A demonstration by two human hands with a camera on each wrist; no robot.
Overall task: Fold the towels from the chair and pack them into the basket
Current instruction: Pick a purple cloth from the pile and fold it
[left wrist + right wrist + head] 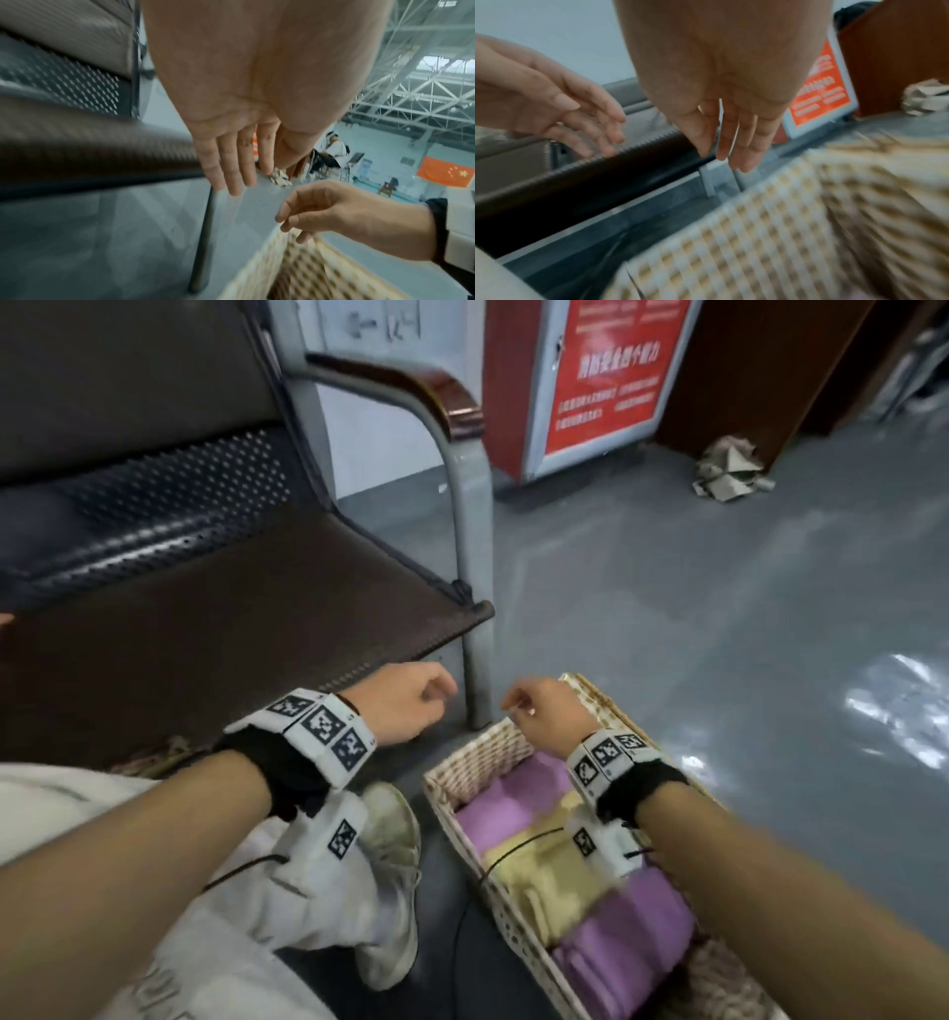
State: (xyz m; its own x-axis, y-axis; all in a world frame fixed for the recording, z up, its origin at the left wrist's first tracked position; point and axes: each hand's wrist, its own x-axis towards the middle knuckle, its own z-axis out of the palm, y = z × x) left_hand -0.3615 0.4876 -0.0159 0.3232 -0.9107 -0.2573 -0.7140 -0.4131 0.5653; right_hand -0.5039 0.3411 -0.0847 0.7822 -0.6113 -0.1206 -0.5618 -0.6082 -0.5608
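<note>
In the basket (464,765), folded towels (624,934)

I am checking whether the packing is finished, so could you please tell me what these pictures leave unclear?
- Chair seat: its left part is cut off by the head view's edge, so a towel there would go unseen.
- Basket: the right forearm covers part of the folded towels; the count is unclear.
- Both wrist views: motion blur smears the basket weave.
- Hands: left and right hold nothing.
</note>
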